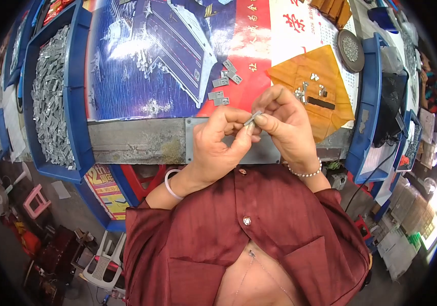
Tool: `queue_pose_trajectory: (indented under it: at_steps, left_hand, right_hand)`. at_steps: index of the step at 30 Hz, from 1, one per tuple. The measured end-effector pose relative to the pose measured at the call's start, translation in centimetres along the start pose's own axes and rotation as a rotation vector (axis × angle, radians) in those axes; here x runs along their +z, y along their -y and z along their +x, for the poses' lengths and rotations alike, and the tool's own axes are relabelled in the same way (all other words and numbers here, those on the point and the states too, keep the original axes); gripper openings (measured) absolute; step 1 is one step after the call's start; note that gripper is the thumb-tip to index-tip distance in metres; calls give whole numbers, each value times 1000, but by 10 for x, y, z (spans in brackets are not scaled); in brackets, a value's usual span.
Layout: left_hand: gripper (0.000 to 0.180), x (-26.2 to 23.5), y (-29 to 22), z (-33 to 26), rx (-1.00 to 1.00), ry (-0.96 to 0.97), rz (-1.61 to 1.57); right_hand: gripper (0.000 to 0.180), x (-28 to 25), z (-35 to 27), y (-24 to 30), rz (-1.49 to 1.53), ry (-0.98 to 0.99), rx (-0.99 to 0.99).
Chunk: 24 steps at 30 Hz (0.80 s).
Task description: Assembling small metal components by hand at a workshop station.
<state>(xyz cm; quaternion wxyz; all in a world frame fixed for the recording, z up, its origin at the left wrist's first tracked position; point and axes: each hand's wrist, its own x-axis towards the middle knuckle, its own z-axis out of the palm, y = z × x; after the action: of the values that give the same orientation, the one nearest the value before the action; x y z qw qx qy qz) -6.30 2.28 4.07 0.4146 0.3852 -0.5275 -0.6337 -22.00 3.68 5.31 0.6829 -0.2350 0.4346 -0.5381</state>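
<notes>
Over the near edge of the table, both my hands meet at a small grey metal piece (pixel 252 119). My left hand (pixel 218 140) pinches it between thumb and fingers from one side. From the other side my right hand (pixel 287 125) grips it between thumb and forefinger. My fingers cover most of the piece, so its full shape is hidden. Just beyond my hands lie several flat grey metal parts (pixel 219 97) on the poster. Right of my right hand, small silvery pieces (pixel 322 92) and a dark strip (pixel 321 103) rest on an orange-brown sheet (pixel 300 69).
A blue bin (pixel 78 102) heaped with grey metal parts (pixel 53 97) stands at the left. At the far right of the table sits a round dish (pixel 351 50) of tiny pieces, beside another blue bin (pixel 374 102). A large printed poster (pixel 126 92) covers the tabletop.
</notes>
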Motion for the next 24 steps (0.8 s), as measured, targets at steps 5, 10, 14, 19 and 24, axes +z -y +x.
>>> queue_pose_trajectory:
  at_steps: [5, 10, 14, 19, 24]
  left_hand:
    - [11, -6, -12, 3, -340, 109, -280]
    - [10, -12, -15, 6, -440, 152, -371]
    - [11, -11, -14, 6, -461, 167, -368]
    - [11, -4, -13, 4, -428, 135, -300]
    - [10, -2, -13, 5, -449, 123, -260]
  right_hand:
    - [16, -9, -2, 5, 21, 70, 80]
    - [22, -13, -9, 8, -41, 88, 85]
    - [24, -12, -12, 10, -75, 64, 65]
    - [21, -10, -13, 8, -163, 17, 75]
    - [20, -10, -15, 0, -187, -35, 75]
